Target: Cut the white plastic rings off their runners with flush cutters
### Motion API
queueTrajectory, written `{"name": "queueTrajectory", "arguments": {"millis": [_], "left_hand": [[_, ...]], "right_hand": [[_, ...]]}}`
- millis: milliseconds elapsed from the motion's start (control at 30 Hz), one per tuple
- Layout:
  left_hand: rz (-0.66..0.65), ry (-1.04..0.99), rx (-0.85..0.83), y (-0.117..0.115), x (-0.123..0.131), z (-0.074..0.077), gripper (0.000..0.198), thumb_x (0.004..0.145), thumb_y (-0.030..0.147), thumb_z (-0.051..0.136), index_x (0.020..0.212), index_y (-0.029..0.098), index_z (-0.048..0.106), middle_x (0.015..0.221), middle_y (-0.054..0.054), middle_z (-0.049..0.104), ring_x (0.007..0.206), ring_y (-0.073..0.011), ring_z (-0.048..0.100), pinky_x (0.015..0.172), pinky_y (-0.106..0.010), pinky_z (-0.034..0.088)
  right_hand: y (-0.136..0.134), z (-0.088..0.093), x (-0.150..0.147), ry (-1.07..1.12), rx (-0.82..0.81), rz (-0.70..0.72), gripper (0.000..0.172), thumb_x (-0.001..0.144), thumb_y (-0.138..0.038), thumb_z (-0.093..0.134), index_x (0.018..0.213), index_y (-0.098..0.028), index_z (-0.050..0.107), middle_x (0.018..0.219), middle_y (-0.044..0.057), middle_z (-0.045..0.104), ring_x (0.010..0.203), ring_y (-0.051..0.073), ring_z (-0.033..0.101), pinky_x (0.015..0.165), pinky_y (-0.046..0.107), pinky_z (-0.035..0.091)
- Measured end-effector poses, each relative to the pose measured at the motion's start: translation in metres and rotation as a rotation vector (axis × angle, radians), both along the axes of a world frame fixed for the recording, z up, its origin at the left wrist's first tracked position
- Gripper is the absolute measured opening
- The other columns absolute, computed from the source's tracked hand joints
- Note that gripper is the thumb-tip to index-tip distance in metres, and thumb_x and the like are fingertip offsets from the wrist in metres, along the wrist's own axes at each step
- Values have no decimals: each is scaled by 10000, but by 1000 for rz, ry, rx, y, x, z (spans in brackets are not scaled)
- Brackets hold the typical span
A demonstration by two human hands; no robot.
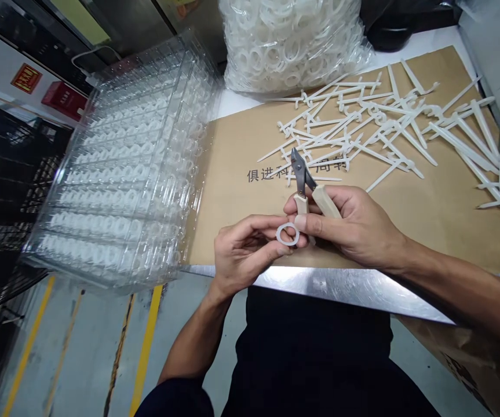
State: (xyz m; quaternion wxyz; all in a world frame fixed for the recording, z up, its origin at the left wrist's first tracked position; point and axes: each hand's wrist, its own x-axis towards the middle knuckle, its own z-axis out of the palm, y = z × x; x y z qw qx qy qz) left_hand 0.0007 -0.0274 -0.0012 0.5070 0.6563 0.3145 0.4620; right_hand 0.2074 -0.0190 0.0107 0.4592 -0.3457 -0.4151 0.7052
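Pinching a white ring point(278, 236) between thumb and fingers with the left grip point(241, 246), over the near side of the desk point(319, 284); holding pale-handled nippers point(300, 172) in the right grip point(358, 223), just beside. Beyond, on brown cardboard point(227, 179), scattered white plastic sprues point(362, 124). To the left, stacked clear trays point(163, 174) bearing rows of white pieces point(93, 225). Farther back, a clear bag point(295, 58) full of rings.

At centre, a smooth, translucent plastic ring point(278, 234) and metal pliers point(300, 172) with matt handles point(325, 201). Two o'clock: dull plastic sticks point(389, 125) on matt cardboard point(227, 191). Ten o'clock: glossy clear plastic trays point(123, 174). Five o'clock: shiny metal table edge point(328, 284).
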Motion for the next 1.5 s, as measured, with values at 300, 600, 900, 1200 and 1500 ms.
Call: {"name": "queueTrajectory", "arguments": {"millis": [300,600,900,1200,1500], "left_hand": [[65,48,19,-2,0,1,311,887,121,811,1188,181,765,975,-59,839,760,-152,808,817,-254,698],[75,61,80,-3,-1,-1,323,894,117,802,1207,183,756,994,-67,838,837,-175,820,815,-260,701],[165,78,190,-3,-1,-5,371,855,90,829,1202,198,753,976,-43,828,834,-151,810,779,-216,688],[536,80,398,-6,-6,-26,393,861,289,864,1221,221,723,898,-13,794,727,-149,778,691,-248,678],[554,64,538,0,-1,-21,433,822,327,897,1204,203,735,880,-1,773,680,-100,723,670,-184,626]], "right_hand": [[-1,-3,2,21,-21,44,273,879,-385,859,973,-160,736,704,10,709,676,165,692,682,304,583],[0,0,1,2,-27,42,289,875,-411,857,963,-164,735,745,23,724,680,172,705,677,309,594],[-3,-2,3,-30,19,29,294,902,-431,821,1013,-174,731,825,48,721,744,202,701,741,353,605],[-6,-6,20,-1038,894,-237,461,956,-322,644,1389,-170,598,1271,214,656,1147,407,650,987,559,536],[-3,-11,15,-1086,1097,-136,517,945,-359,693,1403,-153,567,1334,245,629,1290,446,585,1070,668,451]]}}
